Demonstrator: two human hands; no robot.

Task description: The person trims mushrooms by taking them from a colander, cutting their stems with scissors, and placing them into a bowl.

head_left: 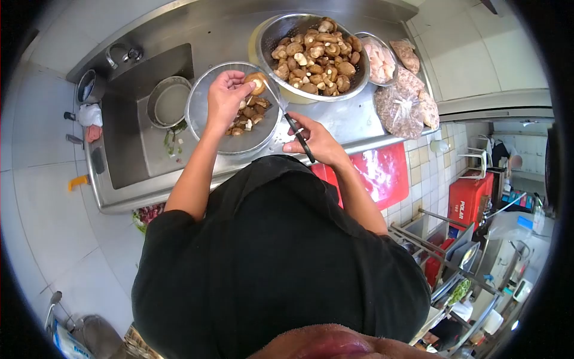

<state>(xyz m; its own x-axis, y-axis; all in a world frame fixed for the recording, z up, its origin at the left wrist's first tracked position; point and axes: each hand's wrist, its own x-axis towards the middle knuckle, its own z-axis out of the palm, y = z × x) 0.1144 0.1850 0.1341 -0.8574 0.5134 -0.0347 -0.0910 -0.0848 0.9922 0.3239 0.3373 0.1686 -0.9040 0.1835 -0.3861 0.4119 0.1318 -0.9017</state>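
Note:
My left hand pinches a brown mushroom, its pale underside turned up, above a wide metal bowl that holds several mushroom pieces. In my right hand is a knife with a black handle; its blade points up and left, the tip close to the mushroom. Behind the hands and to the right, a large perforated colander is heaped with brown mushrooms. A smaller bowl of pale pink pieces stands against the colander's right side.
Left of the bowl is a sink holding a round metal pan, with a faucet behind. Filled plastic bags lie at the counter's right end. A red tray is below the counter edge.

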